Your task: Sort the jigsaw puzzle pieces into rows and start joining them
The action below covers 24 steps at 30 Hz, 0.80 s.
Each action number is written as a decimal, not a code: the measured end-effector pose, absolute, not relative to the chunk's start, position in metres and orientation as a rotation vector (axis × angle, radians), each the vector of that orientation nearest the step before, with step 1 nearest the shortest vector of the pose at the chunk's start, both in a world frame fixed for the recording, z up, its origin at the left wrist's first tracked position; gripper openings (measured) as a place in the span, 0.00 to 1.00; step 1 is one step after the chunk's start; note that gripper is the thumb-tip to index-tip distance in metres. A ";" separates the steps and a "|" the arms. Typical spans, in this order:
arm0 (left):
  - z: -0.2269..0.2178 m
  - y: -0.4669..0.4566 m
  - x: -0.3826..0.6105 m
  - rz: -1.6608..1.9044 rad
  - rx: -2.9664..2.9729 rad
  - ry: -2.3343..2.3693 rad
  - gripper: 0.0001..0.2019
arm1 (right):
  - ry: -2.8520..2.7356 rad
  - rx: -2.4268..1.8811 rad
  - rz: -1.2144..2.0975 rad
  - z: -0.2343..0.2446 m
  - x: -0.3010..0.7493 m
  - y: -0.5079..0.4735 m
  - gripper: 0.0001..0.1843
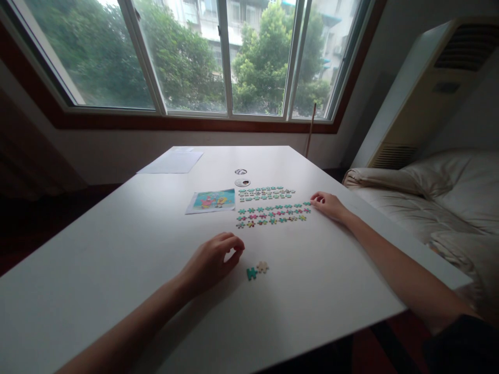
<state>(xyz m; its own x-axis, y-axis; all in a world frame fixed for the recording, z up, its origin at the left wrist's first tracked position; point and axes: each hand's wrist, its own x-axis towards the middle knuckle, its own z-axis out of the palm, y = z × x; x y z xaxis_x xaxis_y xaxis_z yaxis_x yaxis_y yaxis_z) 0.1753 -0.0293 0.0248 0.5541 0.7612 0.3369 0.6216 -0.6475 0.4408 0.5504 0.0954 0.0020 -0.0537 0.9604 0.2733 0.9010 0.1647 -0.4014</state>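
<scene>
My left hand (216,259) is just above the table, its thumb and fingertips curled together in a pinch; whatever they may hold is too small or hidden to tell. Close to it lie a green puzzle piece (251,274) and a beige puzzle piece (262,267), side by side. My right hand (329,205) rests at the right end of the puzzle rows, its fingers closed on a small green puzzle piece (307,203). Several rows of jigsaw pieces (273,213), mostly green with some pink and yellow, are laid out between the hands.
Left of the rows lies a colourful picture sheet (214,200). Two small round items (242,183) lie behind the rows. White paper (171,161) is at the table's far left. A cream sofa (393,192) stands beside the white table (117,249), under a window.
</scene>
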 end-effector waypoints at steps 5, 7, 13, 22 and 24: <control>0.025 -0.030 0.175 0.714 2.533 1.154 0.07 | -2.119 -1.644 0.191 0.003 0.547 0.094 0.14; 0.026 -0.030 0.175 0.698 2.540 1.157 0.07 | -2.137 -1.632 0.207 0.003 0.546 0.093 0.14; 0.025 -0.031 0.176 0.654 2.544 1.118 0.08 | -2.149 -1.635 0.243 0.004 0.548 0.093 0.14; 0.036 -0.041 0.182 0.413 2.616 0.988 0.08 | -2.078 -1.543 0.156 0.012 0.532 0.086 0.12; 0.038 -0.043 0.184 0.370 2.634 0.975 0.09 | -2.122 -1.434 0.149 0.018 0.517 0.078 0.10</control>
<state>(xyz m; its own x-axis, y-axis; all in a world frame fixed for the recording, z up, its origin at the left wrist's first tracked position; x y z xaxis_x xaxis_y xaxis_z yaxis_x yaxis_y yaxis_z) 0.1838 -0.0431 0.0383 0.7353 0.6647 0.1325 0.5852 -0.7212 0.3706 0.5169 0.0777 0.0179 -0.2639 0.8817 0.3910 0.8186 0.4192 -0.3928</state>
